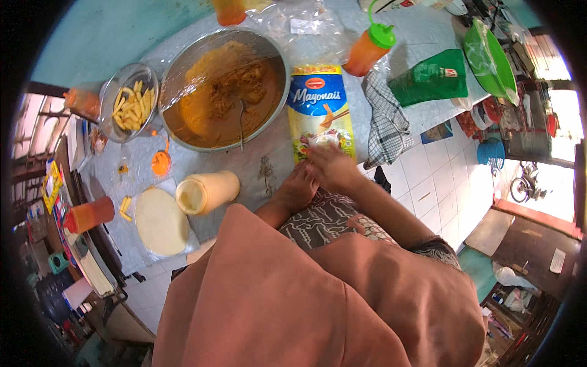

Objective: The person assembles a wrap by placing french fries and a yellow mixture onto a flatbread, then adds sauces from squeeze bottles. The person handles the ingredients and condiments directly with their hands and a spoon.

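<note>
A large yellow and blue mayonnaise pouch lies flat near the table's front edge. My right hand rests on its lower end with the fingers stretched out over the pouch, slightly blurred. Beside it, my left hand has its fingers bent at the pouch's near left corner, pinching that edge; the fingertips are partly hidden. To the left, an uncapped squeeze bottle with pale stuff inside lies on its side. Its likely match, an orange nozzle cap, sits farther left.
A big metal bowl of orange-brown food holds a spoon under plastic film. Around it are a bowl of fries, pale round wrappers, red sauce bottles, a checked cloth, a green pouch and a green basin.
</note>
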Demonstrator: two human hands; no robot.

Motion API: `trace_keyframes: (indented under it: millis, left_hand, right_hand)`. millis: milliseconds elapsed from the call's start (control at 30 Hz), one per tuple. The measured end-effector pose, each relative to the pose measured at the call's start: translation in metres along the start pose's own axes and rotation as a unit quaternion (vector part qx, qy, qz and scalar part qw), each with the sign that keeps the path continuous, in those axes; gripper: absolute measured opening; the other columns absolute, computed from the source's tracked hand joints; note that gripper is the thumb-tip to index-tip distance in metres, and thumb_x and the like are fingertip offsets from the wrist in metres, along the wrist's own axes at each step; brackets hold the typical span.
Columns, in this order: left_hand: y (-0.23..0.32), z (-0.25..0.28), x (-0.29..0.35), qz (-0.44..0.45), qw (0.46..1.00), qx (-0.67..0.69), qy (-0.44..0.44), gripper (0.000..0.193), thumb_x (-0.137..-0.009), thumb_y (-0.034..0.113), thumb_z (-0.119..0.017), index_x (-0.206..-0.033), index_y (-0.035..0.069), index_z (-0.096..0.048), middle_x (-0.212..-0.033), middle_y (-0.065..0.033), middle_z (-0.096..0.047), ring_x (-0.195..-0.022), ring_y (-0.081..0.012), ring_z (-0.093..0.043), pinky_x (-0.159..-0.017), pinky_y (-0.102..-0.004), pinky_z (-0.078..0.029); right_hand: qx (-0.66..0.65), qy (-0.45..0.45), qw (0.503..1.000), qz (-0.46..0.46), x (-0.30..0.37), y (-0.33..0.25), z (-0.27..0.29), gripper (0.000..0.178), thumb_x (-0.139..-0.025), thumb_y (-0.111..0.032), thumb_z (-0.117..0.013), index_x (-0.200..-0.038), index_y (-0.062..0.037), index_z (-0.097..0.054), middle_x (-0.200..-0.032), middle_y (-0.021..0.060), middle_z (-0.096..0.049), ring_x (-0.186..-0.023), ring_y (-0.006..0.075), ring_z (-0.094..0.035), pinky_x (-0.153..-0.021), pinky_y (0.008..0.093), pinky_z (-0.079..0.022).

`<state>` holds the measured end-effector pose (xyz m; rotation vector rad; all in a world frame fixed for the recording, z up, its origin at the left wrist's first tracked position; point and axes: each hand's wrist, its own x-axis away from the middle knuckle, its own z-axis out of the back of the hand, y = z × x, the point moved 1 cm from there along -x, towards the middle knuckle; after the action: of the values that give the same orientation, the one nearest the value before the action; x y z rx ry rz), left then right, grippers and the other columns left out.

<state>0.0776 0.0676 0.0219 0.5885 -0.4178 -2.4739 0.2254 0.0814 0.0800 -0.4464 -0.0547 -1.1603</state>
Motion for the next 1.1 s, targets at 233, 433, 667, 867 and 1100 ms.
trace_keyframes:
  millis: [233,433,667,867,1100]
  left_hand:
    - [0.003,-0.003,0.013,0.0,0.999,-0.045,-0.007,0.042,-0.081,0.016,-0.054,-0.118,-0.004,-0.052,-0.119,-0.0247,-0.048,-0.118,-0.038,-0.045,-0.099,-0.0458,-0.039]
    - [0.003,-0.002,0.007,-0.008,0.996,-0.089,-0.025,0.047,-0.082,0.017,-0.054,-0.125,-0.002,-0.048,-0.129,-0.0204,-0.044,-0.121,-0.0336,-0.045,-0.098,-0.0438,-0.041]
    - [0.004,0.001,0.002,0.008,0.997,-0.071,-0.022,0.048,-0.084,0.017,-0.051,-0.127,-0.003,-0.045,-0.131,-0.0196,-0.044,-0.121,-0.0335,-0.045,-0.099,-0.0448,-0.04]
    - [0.0,-0.009,0.009,0.008,0.999,-0.034,-0.007,0.05,-0.082,0.019,-0.054,-0.124,-0.007,-0.044,-0.124,-0.0259,-0.046,-0.118,-0.0388,-0.046,-0.099,-0.0454,-0.038]
    - [0.007,-0.006,0.009,0.037,0.999,-0.021,-0.009,0.055,-0.077,0.017,-0.055,-0.123,-0.009,-0.043,-0.123,-0.0295,-0.044,-0.119,-0.0444,-0.041,-0.101,-0.0483,-0.034]
  right_hand:
    - [-0.003,0.035,0.998,-0.043,-0.02,-0.004,-0.012,0.054,-0.095,-0.039,-0.033,-0.133,-0.0028,-0.041,-0.141,0.0179,-0.036,-0.129,0.0306,-0.036,-0.107,0.0431,-0.026]
    - [-0.006,0.052,0.997,-0.059,-0.052,0.017,-0.002,0.05,-0.096,-0.038,-0.031,-0.13,-0.0059,-0.045,-0.141,0.0131,-0.037,-0.131,0.0234,-0.034,-0.109,0.0396,-0.024]
    - [-0.149,0.12,0.981,0.014,-0.063,0.06,-0.002,0.041,-0.093,-0.028,-0.042,-0.127,-0.005,-0.049,-0.136,0.0123,-0.044,-0.129,0.0209,-0.038,-0.109,0.0463,-0.019]
    - [-0.132,0.058,0.988,0.047,-0.033,0.013,0.002,0.04,-0.088,-0.025,-0.052,-0.121,-0.0041,-0.053,-0.129,0.016,-0.05,-0.124,0.0273,-0.043,-0.105,0.0416,-0.03]
    - [-0.028,0.127,0.99,0.046,-0.051,0.002,-0.023,0.049,-0.092,-0.036,-0.041,-0.125,-0.0008,-0.049,-0.133,0.0164,-0.046,-0.127,0.0307,-0.038,-0.107,0.0421,-0.027]
